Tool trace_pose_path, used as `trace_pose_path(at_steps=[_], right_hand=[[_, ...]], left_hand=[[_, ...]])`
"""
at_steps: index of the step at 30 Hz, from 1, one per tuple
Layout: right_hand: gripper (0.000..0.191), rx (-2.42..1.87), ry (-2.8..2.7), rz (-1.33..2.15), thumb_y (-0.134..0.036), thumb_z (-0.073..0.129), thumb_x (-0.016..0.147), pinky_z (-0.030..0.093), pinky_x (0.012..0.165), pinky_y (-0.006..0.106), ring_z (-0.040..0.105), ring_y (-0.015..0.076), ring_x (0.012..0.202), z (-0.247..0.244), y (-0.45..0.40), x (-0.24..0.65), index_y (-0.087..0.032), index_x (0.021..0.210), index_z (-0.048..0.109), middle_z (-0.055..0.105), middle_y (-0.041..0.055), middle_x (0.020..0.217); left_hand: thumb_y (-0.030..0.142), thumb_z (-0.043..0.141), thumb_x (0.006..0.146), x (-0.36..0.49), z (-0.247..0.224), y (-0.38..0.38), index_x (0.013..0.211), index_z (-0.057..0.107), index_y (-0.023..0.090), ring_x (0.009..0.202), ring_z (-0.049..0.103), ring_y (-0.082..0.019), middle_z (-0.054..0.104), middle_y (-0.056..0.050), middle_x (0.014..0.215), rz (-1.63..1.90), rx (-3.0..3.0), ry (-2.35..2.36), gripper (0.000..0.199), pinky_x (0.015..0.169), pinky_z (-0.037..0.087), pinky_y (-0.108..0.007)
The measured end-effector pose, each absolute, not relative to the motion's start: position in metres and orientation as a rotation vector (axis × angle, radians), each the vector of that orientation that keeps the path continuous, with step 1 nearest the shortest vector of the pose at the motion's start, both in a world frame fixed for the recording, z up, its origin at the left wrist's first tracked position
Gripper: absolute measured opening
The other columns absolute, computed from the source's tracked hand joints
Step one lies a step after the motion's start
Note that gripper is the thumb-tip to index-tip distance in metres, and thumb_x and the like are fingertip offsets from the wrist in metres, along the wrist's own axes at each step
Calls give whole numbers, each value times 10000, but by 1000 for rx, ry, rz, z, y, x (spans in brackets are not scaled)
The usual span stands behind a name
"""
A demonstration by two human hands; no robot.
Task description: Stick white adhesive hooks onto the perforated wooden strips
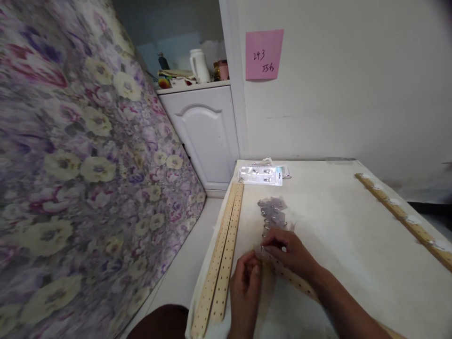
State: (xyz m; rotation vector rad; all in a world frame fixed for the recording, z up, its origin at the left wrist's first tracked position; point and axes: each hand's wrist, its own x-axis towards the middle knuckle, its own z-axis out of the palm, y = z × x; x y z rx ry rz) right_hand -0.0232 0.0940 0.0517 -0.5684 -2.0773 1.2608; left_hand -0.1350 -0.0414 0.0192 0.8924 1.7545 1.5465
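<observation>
A perforated wooden strip lies diagonally across the near part of the white table, passing under my right forearm. At its far end, my left hand is closed with curled fingers against the strip's edge. My right hand pinches a small metal hook just above the strip, its thumb and forefinger together. Beyond my right hand lies a loose pile of small clear packets with metal hooks.
Two perforated wooden strips lie along the table's left edge. Clear blister packs rest at the back left. Another strip with several hooks runs along the right edge. The white tabletop meets a wall with a pink note.
</observation>
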Motion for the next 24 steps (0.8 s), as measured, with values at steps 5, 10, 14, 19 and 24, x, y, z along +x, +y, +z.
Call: trace_pose_path(at_steps=[5,10,14,19,24], right_hand=[[91,-487,-2165,1226,-169,612,799,437,632,271,570,143,688,47,87,-30,-211,800,693,619,7,745],[125,-431,-2168,1299,-193,607,822,471,682,288,611,153,736,43,83,-33,-230,867,718,656,17,787],[128,-409,-2167,1366,-193,625,797,473,661,278,620,150,713,43,78,-34,-227,878,719,672,12,780],[118,-622,-2061,1277,-207,602,799,455,635,275,592,153,703,47,85,-26,-218,885,682,660,11,793],[152,-759,-2158,1204,-214,600,783,436,596,275,568,152,644,48,93,-17,-202,921,664,646,5,745]], left_hand=[[402,615,797,-132,19,-36,1120,585,182,933,632,-196,677,-65,1013,1599,799,1622,392,829,492,-285],[381,579,825,-133,15,-34,999,610,181,750,599,-147,642,-12,806,1623,798,1603,266,695,471,-232],[381,584,824,-135,12,-34,837,592,168,597,511,-102,553,34,637,1649,697,1534,213,581,408,-201],[355,599,809,-137,11,-35,802,546,167,546,510,-84,604,21,654,1685,504,1410,195,546,388,-205],[318,642,758,-136,15,-36,777,519,172,518,530,-83,629,15,651,1717,328,1318,192,510,372,-201]])
